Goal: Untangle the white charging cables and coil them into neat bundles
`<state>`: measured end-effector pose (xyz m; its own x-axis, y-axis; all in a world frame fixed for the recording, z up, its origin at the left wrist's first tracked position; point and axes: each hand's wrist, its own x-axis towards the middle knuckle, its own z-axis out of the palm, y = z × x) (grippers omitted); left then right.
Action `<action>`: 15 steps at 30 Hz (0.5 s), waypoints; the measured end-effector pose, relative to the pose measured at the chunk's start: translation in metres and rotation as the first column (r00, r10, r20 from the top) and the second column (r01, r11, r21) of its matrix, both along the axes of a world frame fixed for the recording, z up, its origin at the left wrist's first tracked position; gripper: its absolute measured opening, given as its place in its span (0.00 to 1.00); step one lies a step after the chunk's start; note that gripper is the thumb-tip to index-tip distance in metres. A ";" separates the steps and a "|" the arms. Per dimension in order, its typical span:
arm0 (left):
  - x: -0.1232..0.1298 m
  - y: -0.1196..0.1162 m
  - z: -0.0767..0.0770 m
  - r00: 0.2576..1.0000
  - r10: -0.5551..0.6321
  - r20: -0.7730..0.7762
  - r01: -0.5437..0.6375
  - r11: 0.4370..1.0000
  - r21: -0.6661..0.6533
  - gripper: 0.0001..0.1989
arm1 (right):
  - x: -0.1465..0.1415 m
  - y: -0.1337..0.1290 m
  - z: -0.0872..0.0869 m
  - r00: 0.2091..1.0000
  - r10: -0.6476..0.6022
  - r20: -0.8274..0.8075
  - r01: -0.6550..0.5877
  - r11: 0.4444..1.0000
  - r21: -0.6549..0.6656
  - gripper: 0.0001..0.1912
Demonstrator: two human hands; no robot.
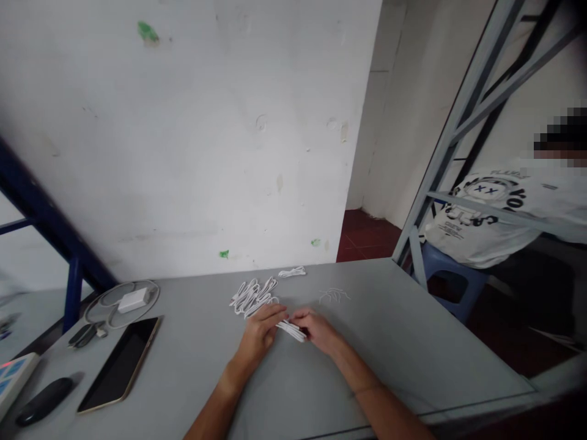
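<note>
Between my two hands is a folded bundle of white cable (292, 331), low over the grey table. My left hand (265, 325) has its fingers closed on the bundle's left end. At its right side my right hand (315, 328) pinches it with bent fingers; the fingertips are partly hidden. Just beyond my left hand lies a heap of white cable bundles (252, 295). One separate white cable bundle (292, 271) rests farther back by the wall. Several short white ties (334, 295) are scattered to the right of my hands.
At the left lie a white charger (133, 300) with its cable, a tablet (120, 365), a black mouse (44, 401) and a small dark object (82, 336). A metal frame (440, 159) rises at the right, with a seated person (499, 214) beyond it. A wall (206, 134) backs the table.
</note>
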<state>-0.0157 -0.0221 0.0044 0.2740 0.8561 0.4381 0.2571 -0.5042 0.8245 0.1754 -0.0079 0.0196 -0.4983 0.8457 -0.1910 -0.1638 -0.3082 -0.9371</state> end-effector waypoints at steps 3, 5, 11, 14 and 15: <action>0.006 0.002 -0.006 0.987 0.096 0.129 -0.077 0.986 -0.148 0.19 | -0.004 -0.001 0.001 0.993 -0.083 0.084 0.056 0.958 0.283 0.12; 0.011 0.003 -0.010 0.955 0.142 0.260 -0.055 0.947 -0.316 0.28 | -0.007 -0.002 0.001 0.983 -0.149 0.110 0.090 0.903 0.419 0.11; 0.028 -0.004 -0.011 0.843 0.178 0.508 0.142 0.837 -0.528 0.33 | -0.010 -0.006 0.004 0.964 -0.234 0.123 0.118 0.798 0.591 0.10; 0.034 -0.006 -0.010 0.800 0.207 0.563 0.172 0.820 -0.546 0.37 | -0.008 -0.007 0.008 0.970 -0.211 0.123 0.096 0.791 0.604 0.10; 0.034 -0.005 -0.010 0.783 0.219 0.581 0.187 0.809 -0.557 0.37 | -0.007 -0.007 0.009 0.972 -0.198 0.129 0.086 0.806 0.585 0.10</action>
